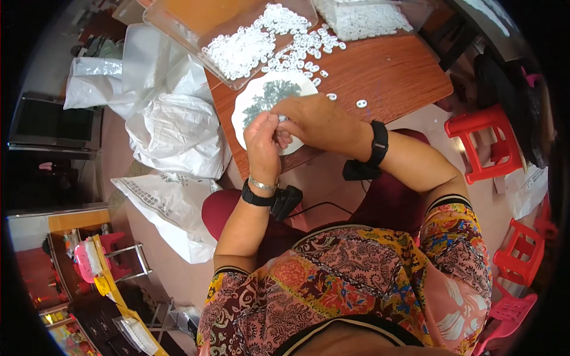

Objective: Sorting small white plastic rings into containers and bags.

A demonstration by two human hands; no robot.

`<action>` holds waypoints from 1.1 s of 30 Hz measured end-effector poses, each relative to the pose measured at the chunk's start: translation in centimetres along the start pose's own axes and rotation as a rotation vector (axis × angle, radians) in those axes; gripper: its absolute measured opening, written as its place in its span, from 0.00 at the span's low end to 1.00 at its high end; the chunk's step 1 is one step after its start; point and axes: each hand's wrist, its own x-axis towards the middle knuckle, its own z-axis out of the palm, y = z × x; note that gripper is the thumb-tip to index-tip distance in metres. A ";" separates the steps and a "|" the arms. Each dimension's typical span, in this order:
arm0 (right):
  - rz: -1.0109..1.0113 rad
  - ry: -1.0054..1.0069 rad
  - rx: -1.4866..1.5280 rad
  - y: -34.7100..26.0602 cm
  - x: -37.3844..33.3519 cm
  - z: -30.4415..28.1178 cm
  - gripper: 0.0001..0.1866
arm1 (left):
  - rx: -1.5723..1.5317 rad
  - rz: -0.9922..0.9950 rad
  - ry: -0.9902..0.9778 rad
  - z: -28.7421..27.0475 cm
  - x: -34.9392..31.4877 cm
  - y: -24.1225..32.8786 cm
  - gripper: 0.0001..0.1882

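Note:
My left hand (264,145) and my right hand (314,118) meet over the near part of a white scalloped plate (238,115). The fingers of both are closed and pressed together around something small and pale, mostly hidden by the fingertips. Under them the plate carries a heap of small dark grey metal pieces (270,95), too fine to name surely. Beyond the plate lie many small white oval plastic pieces with two holes (297,53). One such oval piece (361,104) sits apart, right of my right hand.
A clear plastic tray (172,29) holds a pile of white pieces at the far left of the wooden table (392,71). A second clear bin (365,21) stands behind. White sacks (175,133) crowd the left side; red stools (484,142) stand right.

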 end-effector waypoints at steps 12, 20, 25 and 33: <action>-0.049 0.006 -0.084 -0.8 0.3 -0.6 0.06 | 0.003 0.074 -0.032 -0.1 -0.4 -0.2 0.14; -0.012 0.070 -0.174 0.0 2.1 -3.8 0.10 | 0.007 0.030 -0.027 -0.2 -0.1 1.0 0.12; -0.016 0.335 -0.655 2.5 8.4 -13.3 0.12 | 0.038 0.125 -0.020 -2.3 0.5 2.0 0.11; 0.060 0.132 -0.615 6.8 6.6 -17.1 0.12 | 0.077 0.147 -0.008 -3.7 0.9 2.5 0.13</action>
